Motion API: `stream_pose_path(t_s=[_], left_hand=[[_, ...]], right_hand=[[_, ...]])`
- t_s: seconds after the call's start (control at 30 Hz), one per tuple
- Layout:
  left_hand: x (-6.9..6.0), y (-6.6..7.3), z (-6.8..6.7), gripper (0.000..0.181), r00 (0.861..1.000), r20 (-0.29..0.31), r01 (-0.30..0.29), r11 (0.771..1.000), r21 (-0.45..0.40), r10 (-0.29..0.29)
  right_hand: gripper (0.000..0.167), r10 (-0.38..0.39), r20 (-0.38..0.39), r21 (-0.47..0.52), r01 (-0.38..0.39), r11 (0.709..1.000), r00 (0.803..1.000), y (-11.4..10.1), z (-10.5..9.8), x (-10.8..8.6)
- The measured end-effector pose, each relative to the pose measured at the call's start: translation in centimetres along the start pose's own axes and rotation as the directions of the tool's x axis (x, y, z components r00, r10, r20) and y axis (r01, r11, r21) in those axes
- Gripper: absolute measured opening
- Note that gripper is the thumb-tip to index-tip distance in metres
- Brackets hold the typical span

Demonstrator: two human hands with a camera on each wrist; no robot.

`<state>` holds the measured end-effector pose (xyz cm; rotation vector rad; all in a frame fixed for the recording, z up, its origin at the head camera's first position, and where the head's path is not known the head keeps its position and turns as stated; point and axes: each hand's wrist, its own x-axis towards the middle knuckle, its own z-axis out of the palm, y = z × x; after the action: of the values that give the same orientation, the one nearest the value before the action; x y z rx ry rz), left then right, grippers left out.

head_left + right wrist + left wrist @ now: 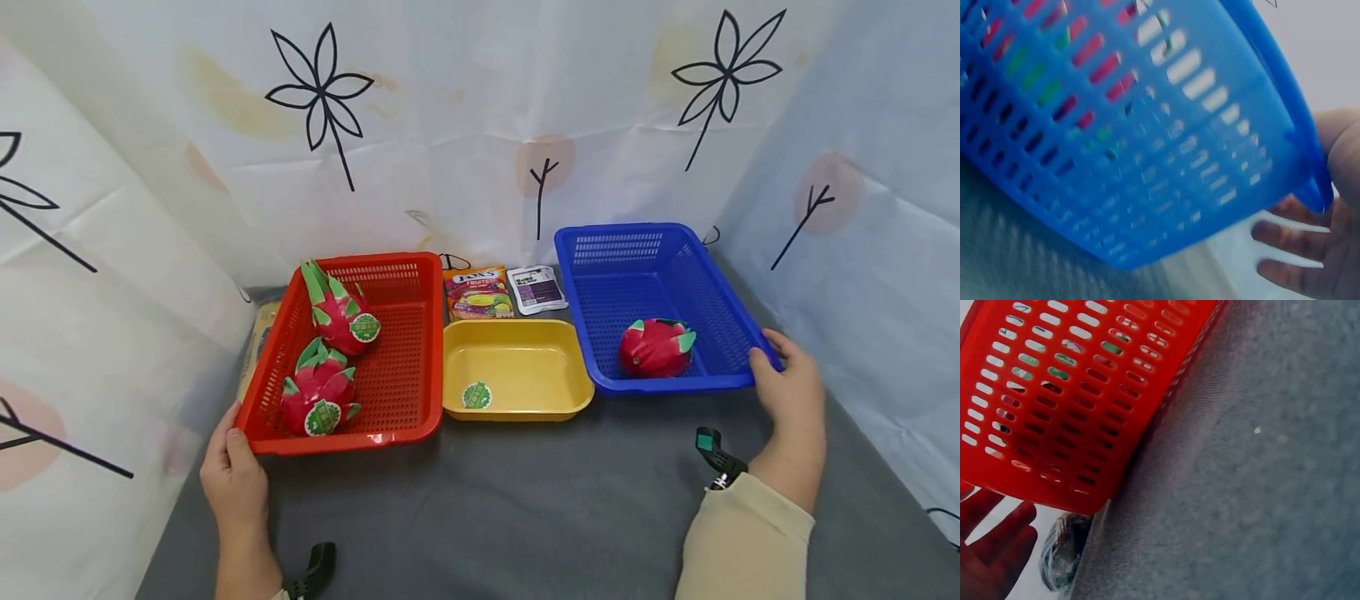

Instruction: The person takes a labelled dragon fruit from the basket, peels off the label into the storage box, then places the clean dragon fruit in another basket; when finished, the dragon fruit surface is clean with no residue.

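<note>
Table [480, 517]: grey; white patterned cloth [450, 100] behind and at both sides. Left grip [234, 467]: thumb and fingers pinched on red basket [405, 350], near-left corner; two dragon fruits [318, 387] inside. Right grip [795, 392]: pinched on blue basket [667, 283], near-right corner; one dragon fruit [654, 350] inside. Tan packet [260, 333], beyond left grip: partly hidden by red basket. Between grips: yellow tray [525, 367]; behind it, orange packet [478, 292], white pouch [537, 290].

bright head view; soft, blurry wrist views

three dragon fruits [330, 388], three stickers [477, 396], two baskets [401, 358], two small packets [480, 293], one tray [525, 360]
</note>
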<state>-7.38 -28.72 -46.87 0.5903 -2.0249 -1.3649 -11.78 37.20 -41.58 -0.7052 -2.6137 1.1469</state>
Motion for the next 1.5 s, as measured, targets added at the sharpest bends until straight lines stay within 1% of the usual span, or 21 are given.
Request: stream_pose_path(t_s=[0.07, 0.13, 0.2, 0.27, 0.37, 0.4, 0.5, 0.53, 0.63, 0.73, 0.8, 0.87, 0.97, 1.03, 1.17, 1.27, 1.33, 1.4, 1.5], left_hand=[[0.1, -0.3, 0.1, 0.043, 1.0, 0.01, -0.01, 1.0, -0.023, 0.011], [0.2, -0.5, 0.2, 0.042, 1.0, 0.0, -0.022, 0.998, -0.05, 0.022], [0.2, -0.7, 0.3, 0.041, 0.999, -0.01, -0.034, 0.997, -0.067, 0.033], [0.2, -0.8, 0.3, 0.04, 0.999, -0.015, -0.044, 0.996, -0.081, 0.043], [0.1, -0.8, 0.3, 0.04, 0.998, -0.021, -0.056, 0.995, -0.078, 0.054], [0.1, -0.8, 0.3, 0.039, 0.998, -0.024, -0.058, 0.995, -0.08, 0.057], [0.1, -0.6, 0.4, 0.039, 0.998, -0.026, -0.064, 0.994, -0.087, 0.062], [0.2, -0.6, 0.5, 0.039, 0.998, -0.025, -0.062, 0.993, -0.098, 0.06], [0.2, -0.7, 0.8, 0.039, 0.998, -0.011, -0.055, 0.991, -0.121, 0.054], [0.2, -0.8, 0.9, 0.039, 0.999, 0.001, -0.051, 0.988, -0.145, 0.052], [0.1, -0.9, 0.9, 0.039, 0.998, 0.004, -0.057, 0.987, -0.151, 0.058], [0.1, -1.0, 0.8, 0.039, 0.998, -0.002, -0.061, 0.985, -0.16, 0.062], [0.0, -1.1, 0.5, 0.039, 0.998, -0.014, -0.063, 0.985, -0.162, 0.061], [0.0, -1.1, 0.4, 0.039, 0.998, -0.022, -0.059, 0.986, -0.157, 0.056], [-0.2, -1.0, 0.2, 0.039, 0.999, -0.031, -0.044, 0.989, -0.142, 0.04], [-0.2, -1.0, 0.2, 0.039, 0.999, -0.033, -0.034, 0.988, -0.148, 0.029], [-0.3, -0.9, 0.3, 0.04, 0.999, -0.028, -0.032, 0.988, -0.152, 0.028], [-0.3, -0.9, 0.4, 0.04, 0.999, -0.023, -0.033, 0.988, -0.148, 0.03], [-0.3, -1.0, 0.5, 0.041, 0.999, -0.017, -0.04, 0.99, -0.135, 0.038]], right_hand=[[0.061, 0.006, -0.041, 0.004, -0.006, 1.0, 0.999, -0.5, -0.2, 0.0], [0.061, 0.019, -0.091, 0.027, -0.017, 0.999, 0.996, -1.1, -0.4, -0.2], [0.06, 0.041, -0.146, 0.079, -0.029, 0.996, 0.988, -2.1, -0.5, -0.5], [0.058, 0.069, -0.182, 0.145, -0.043, 0.989, 0.981, -3.2, -0.6, -1.0], [0.051, 0.102, -0.226, 0.255, -0.043, 0.966, 0.969, -5.2, -0.5, -2.1], [0.049, 0.099, -0.241, 0.284, -0.028, 0.959, 0.965, -5.9, -0.3, -2.4], [0.042, 0.046, -0.278, 0.378, 0.066, 0.923, 0.96, -8.0, 0.4, -3.6], [0.04, 0.026, -0.278, 0.402, 0.092, 0.911, 0.96, -8.7, 0.7, -3.9], [0.038, -0.086, -0.272, 0.444, 0.204, 0.873, 0.959, -10.6, 1.7, -5.0], [0.036, -0.211, -0.257, 0.456, 0.311, 0.834, 0.943, -12.3, 3.0, -6.3], [0.035, -0.309, -0.243, 0.469, 0.391, 0.792, 0.919, -13.4, 4.0, -7.3], [0.034, -0.408, -0.22, 0.477, 0.462, 0.748, 0.886, -14.4, 5.2, -8.2], [0.033, -0.534, -0.158, 0.475, 0.538, 0.696, 0.83, -15.8, 6.9, -9.4], [0.033, -0.595, -0.106, 0.475, 0.566, 0.674, 0.797, -16.6, 8.0, -10.1], [0.037, -0.665, -0.007, 0.49, 0.582, 0.649, 0.747, -17.9, 10.0, -11.6], [0.042, -0.699, 0.042, 0.516, 0.583, 0.628, 0.714, -18.7, 11.3, -12.4], [0.043, -0.72, 0.067, 0.54, 0.582, 0.608, 0.691, -19.2, 12.0, -12.7], [0.043, -0.748, 0.092, 0.564, 0.584, 0.583, 0.658, -19.7, 12.9, -13.0], [0.044, -0.791, 0.145, 0.598, 0.584, 0.549, 0.595, -20.7, 14.5, -13.5]])
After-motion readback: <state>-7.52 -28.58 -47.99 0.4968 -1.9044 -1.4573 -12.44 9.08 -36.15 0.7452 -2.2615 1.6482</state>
